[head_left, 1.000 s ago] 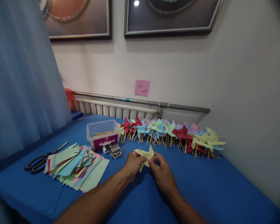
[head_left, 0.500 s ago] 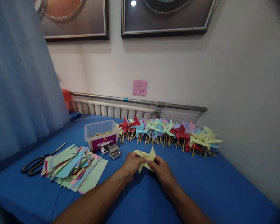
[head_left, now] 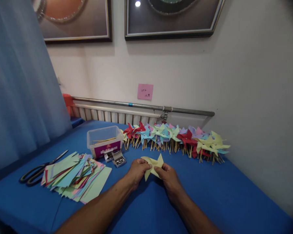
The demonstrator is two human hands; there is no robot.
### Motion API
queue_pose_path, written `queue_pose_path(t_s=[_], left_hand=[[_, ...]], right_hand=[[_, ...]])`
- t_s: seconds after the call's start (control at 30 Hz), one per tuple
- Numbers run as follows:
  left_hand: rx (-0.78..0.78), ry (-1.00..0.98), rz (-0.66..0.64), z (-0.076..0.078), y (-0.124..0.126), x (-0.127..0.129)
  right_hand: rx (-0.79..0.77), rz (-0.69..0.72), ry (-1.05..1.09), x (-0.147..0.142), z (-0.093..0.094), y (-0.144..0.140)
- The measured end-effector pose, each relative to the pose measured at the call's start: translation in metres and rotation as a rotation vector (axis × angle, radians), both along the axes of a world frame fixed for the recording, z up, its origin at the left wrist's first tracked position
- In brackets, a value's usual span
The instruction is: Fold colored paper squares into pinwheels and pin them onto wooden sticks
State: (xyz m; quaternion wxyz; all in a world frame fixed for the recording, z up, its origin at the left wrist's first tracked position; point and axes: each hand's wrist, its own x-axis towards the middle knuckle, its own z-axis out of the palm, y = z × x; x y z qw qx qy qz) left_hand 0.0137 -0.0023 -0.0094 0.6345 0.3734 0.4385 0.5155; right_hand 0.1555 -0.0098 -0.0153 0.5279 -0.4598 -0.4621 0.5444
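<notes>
L hand (head_left: 138,170) pinching ylw paper pinwheel (head_left: 154,162), R hand (head_left: 170,178) pinching opp. side, both part-curled

Head camera only: above forearms (head_left: 104,204), facing forward and down; hands (head_left: 171,180) near, bench (head_left: 215,191) below, wall (head_left: 249,78) beyond.

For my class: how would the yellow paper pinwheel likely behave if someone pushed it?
The yellow pinwheel is probably light, since it looks like thin folded paper. Its pointed tips jut out between the left hand and the right hand, so they'd likely bend or crease.
</notes>
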Motion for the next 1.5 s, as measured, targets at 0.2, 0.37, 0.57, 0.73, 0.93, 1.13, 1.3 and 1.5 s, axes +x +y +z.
queue_pose_path(t_s=[0.2, 0.37, 0.57, 0.73, 0.93, 1.13, 1.3, 1.5], left_hand=[[-0.031, 0.113, 0.052, 0.000, 0.000, 0.002], [0.015, 0.123, 0.058, -0.001, 0.001, 0.002], [0.036, 0.129, 0.015, -0.001, 0.001, 0.002], [0.045, 0.107, 0.021, -0.002, 0.000, 0.003], [0.030, 0.072, -0.005, -0.002, 0.002, -0.001], [0.117, 0.141, 0.064, -0.002, 0.008, -0.004], [0.213, 0.501, -0.001, -0.003, 0.002, -0.004], [0.470, 0.968, -0.028, 0.001, -0.010, -0.006]], right_hand=[[0.008, 0.016, -0.036, -0.001, -0.001, 0.001], [0.002, 0.014, -0.046, -0.001, -0.003, 0.001], [0.009, 0.025, -0.001, -0.001, -0.011, 0.010], [-0.016, 0.030, 0.018, 0.000, -0.009, 0.010], [-0.042, -0.013, 0.059, 0.001, 0.006, 0.000], [-0.133, -0.022, 0.277, 0.004, 0.012, -0.003], [-0.168, -0.141, 0.386, 0.014, 0.010, 0.007], [-0.254, -0.216, 0.470, 0.027, 0.010, 0.017]])
